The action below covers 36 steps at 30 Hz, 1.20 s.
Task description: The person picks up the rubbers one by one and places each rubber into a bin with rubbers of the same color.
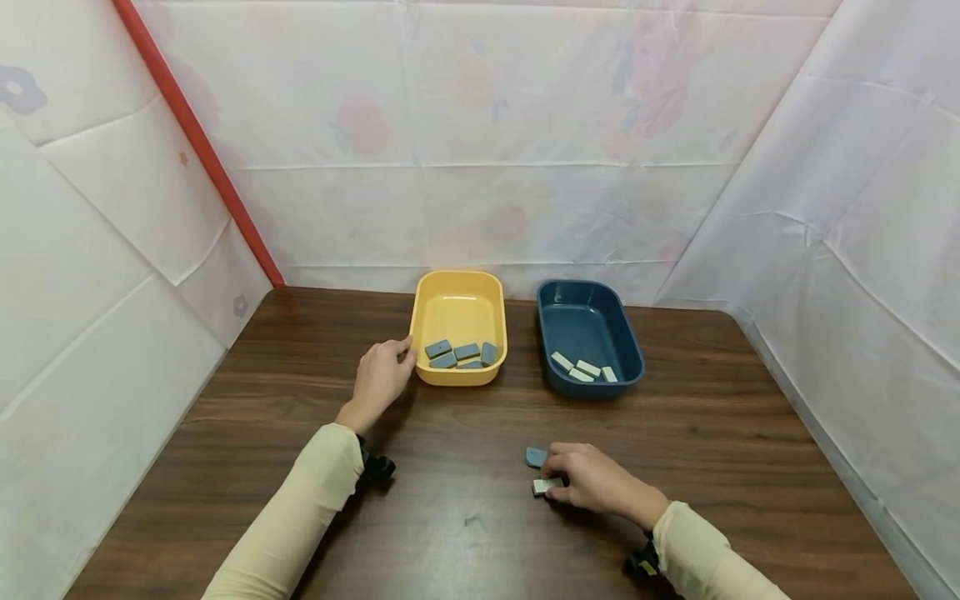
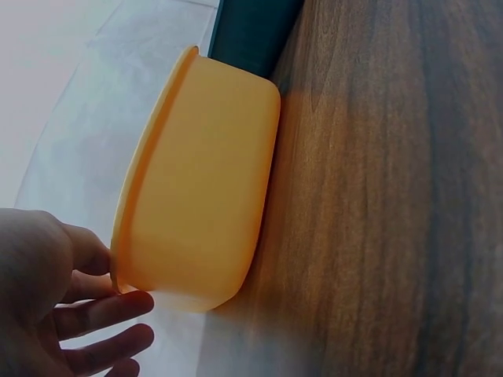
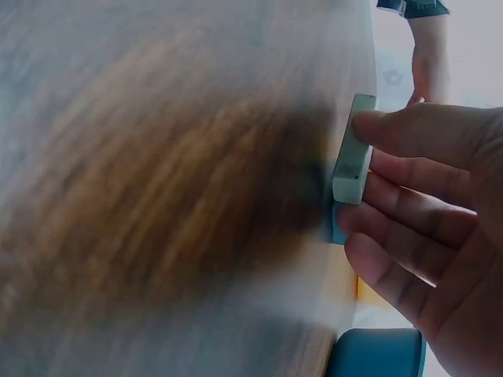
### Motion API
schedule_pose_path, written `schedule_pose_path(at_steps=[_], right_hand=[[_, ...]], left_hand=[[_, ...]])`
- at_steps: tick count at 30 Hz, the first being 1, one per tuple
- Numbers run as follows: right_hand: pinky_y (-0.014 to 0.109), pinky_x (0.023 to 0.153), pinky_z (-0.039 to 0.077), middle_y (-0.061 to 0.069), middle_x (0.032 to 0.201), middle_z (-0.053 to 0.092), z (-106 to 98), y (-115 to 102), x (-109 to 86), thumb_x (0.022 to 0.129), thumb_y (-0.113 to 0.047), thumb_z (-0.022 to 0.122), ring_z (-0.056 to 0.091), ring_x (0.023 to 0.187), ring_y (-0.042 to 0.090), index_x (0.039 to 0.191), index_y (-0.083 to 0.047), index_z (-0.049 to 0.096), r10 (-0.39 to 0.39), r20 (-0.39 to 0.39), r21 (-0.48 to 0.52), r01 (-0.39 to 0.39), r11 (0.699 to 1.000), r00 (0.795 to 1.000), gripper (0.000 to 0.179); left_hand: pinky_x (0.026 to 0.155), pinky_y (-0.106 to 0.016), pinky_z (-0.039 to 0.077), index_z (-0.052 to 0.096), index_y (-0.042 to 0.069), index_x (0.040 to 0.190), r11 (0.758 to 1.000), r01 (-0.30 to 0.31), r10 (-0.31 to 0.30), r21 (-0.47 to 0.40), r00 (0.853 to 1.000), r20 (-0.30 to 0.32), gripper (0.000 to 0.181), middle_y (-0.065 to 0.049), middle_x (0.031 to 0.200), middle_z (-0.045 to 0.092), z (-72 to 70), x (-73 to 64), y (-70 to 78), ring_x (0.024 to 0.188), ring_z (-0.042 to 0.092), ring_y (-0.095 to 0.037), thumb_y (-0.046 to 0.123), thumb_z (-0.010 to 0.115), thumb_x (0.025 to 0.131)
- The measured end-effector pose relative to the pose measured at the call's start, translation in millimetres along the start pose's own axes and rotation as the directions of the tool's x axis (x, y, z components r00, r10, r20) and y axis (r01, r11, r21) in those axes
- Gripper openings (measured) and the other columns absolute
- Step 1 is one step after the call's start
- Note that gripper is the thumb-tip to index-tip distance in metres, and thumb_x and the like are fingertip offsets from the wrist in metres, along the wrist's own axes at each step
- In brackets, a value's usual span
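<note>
My left hand (image 1: 381,375) holds the yellow bin (image 1: 459,377) by its near left rim, thumb and fingertips at the edge in the left wrist view. Several grey-blue blocks (image 1: 467,352) lie in the near end of that bin. Over the table, my right hand (image 1: 592,479) pinches a pale green-white block (image 3: 354,153) between thumb and fingers. Just beyond it, a single grey-blue block (image 1: 536,457) lies on the wood, partly covered by the fingers in the head view.
To the right of the yellow bin stands a dark blue bin (image 1: 637,367) with several pale blocks (image 1: 588,367) at its near end. Both bins are at the back of the brown wooden table (image 1: 465,433), close to the white sheet (image 1: 480,167) hanging behind.
</note>
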State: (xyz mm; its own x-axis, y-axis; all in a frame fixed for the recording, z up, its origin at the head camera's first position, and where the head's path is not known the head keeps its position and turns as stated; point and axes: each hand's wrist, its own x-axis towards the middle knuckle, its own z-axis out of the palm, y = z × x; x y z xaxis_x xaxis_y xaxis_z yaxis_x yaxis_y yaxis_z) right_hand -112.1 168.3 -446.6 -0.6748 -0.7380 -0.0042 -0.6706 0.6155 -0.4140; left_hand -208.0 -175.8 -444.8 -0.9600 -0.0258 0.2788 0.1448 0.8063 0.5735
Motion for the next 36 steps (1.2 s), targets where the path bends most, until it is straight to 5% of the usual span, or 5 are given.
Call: schedule_pose_path(at_steps=[7,18,27,36], right_hand=[[0.014,0.058,0.042,-0.007,0.080,0.057,-8.7,3.2,2.1,0.080,-0.015,0.079,0.046,0.066,-0.003,0.089,-0.012,0.073,-0.008,-0.031,0.026,0.009,1.000,0.999,0.011],[0.017,0.061,0.045,-0.007,0.081,0.058,-44.2,10.0,7.3,0.081,-0.013,0.077,0.048,0.069,0.000,0.089,-0.010,0.072,0.042,-0.065,0.005,-0.041,0.999,0.997,0.010],[0.022,0.065,0.053,-0.003,0.087,0.065,-69.0,15.7,11.7,0.081,-0.007,0.076,0.058,0.073,0.005,0.090,-0.012,0.073,0.007,-0.166,-0.013,-0.009,1.000,0.986,0.011],[0.020,0.063,0.048,-0.003,0.084,0.063,-80.1,22.7,19.2,0.082,-0.009,0.076,0.055,0.070,0.007,0.090,-0.011,0.073,0.029,-0.182,-0.024,-0.034,0.999,0.983,0.009]], left_hand=[[0.071,-0.040,0.045,0.062,0.002,0.129,1.000,0.008,-0.008,-0.024,1.000,-0.005,0.037,-0.019,0.123,0.066,1.2,-1.3,-0.3,0.093,0.063,-0.035,0.019,0.057,0.098],[0.079,-0.049,0.051,0.063,0.001,0.127,1.000,-0.011,0.010,-0.025,0.999,-0.037,0.035,-0.021,0.120,0.068,3.5,-1.3,-2.7,0.099,0.064,-0.039,0.019,0.058,0.097],[0.089,-0.051,0.049,0.064,0.001,0.127,0.999,0.013,-0.014,-0.032,0.999,-0.039,0.037,-0.021,0.120,0.067,3.1,-1.9,-1.4,0.104,0.062,-0.037,0.018,0.060,0.095],[0.083,-0.048,0.049,0.069,0.000,0.120,0.998,0.013,-0.017,-0.066,0.997,-0.073,0.032,-0.019,0.105,0.070,3.0,0.3,-2.8,0.094,0.062,-0.034,0.017,0.062,0.092]])
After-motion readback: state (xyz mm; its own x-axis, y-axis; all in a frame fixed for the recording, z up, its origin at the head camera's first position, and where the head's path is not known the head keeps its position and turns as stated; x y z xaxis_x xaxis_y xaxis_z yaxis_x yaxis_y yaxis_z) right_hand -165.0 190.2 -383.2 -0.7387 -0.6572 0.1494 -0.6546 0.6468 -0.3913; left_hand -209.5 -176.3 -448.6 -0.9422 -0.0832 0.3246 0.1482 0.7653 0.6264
